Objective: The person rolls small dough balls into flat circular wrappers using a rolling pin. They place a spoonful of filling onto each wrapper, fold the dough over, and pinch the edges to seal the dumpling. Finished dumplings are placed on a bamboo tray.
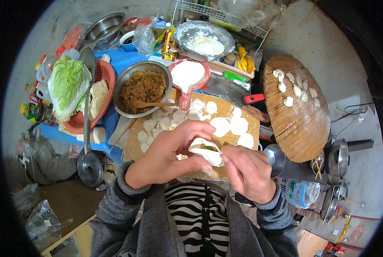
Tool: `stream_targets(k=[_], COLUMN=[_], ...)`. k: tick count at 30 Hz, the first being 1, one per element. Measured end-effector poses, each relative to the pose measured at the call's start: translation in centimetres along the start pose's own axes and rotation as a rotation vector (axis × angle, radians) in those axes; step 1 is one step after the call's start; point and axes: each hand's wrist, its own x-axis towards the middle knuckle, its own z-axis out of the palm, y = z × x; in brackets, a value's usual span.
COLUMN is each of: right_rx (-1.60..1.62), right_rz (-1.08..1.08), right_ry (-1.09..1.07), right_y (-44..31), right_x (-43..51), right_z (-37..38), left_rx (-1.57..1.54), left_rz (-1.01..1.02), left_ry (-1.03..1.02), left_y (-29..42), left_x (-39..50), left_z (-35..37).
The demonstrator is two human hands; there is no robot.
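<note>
Between my two hands is a half-folded dumpling (205, 151), its greenish filling showing through the gap in the dough. My left hand (170, 152) cradles it from the left with thumb and fingers. At its right end, the fingers of my right hand (247, 170) pinch the dough. Below them lies a wooden board (191, 175) dusted with flour. Round dough wrappers (220, 126) are spread over it, small flattened pieces (165, 122) at left and larger ones at right. Beyond stands a steel bowl of minced filling (143, 86), a wooden spoon (153, 104) resting in it.
A red scoop of flour (188, 75) and a cleaver (226, 90) with a red handle lie behind the board. Folded dumplings (296, 90) sit on a round slatted tray (297, 128) at right. At left, a Chinese cabbage (67, 86) and a long-handled ladle (90, 168) rest by a basin (109, 96).
</note>
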Motion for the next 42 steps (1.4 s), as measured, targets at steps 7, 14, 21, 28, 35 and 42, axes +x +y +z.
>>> stream_targets(k=[7,14,21,28,35,42], right_rx=[0.118,0.149,0.237,0.222,0.181,0.154], right_rz=[0.03,0.089,0.193,0.15,0.115,0.069], right_ry=[0.029,0.045,0.114,0.059,-0.009,-0.021], right_y=[0.7,0.9,1.2,1.9,2.5,3.0], right_x=[0.4,0.6,0.6,0.9,0.9,1.2], right_z=[0.0,0.3,0.6,0.0,-0.8,-0.9], left_rx=[0.05,0.401,0.069,0.419,0.368,0.58], left_rz=[0.096,0.322,0.266,0.344,0.268,0.416], left_ry=[0.216,0.287,0.459,0.369,0.392,0.345], left_y=[-1.1,-1.9,-2.2,-2.7,-2.0,-1.2], left_x=[-0.4,0.2,0.7,1.3,1.6,2.4], left_z=[-0.2,0.6,2.1,1.4,2.1,1.9])
